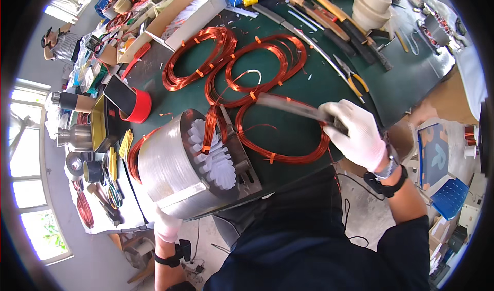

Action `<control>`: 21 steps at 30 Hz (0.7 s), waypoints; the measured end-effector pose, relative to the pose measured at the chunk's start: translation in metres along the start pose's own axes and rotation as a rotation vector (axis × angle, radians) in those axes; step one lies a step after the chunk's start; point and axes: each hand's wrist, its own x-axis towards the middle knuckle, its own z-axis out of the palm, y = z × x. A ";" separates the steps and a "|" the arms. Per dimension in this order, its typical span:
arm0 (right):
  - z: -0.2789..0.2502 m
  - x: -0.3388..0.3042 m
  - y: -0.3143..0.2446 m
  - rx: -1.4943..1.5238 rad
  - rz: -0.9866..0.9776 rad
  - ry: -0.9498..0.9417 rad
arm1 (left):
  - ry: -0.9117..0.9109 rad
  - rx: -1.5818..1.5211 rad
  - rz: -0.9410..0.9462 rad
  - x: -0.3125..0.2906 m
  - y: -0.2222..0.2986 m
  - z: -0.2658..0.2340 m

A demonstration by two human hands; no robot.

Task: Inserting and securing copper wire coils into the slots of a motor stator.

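Note:
My right hand (355, 134), in a white glove, is closed round the dark end of a long flat grey tool (293, 107). Motion smears the tool, so its exact kind is unclear. It reaches left over loops of orange-taped copper wire coil (270, 157). At the lower left my gloved left hand (167, 226) is at the near side of a metal motor stator (172, 159); its fingers are mostly hidden. White slot liners (218, 170) stick out all round the stator's open end. One copper coil bundle (210, 131) runs into this end.
More copper coils (200, 59) lie on the green tabletop (329, 80). Yellow-handled pliers (352, 79) and several hammers (339, 26) lie to the right. A red round holder (138, 105) with a phone stands left. A person (62, 43) is at the far left.

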 end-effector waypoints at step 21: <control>0.008 0.022 -0.012 0.360 0.049 -0.170 | -0.124 0.458 -0.388 -0.039 -0.080 -0.028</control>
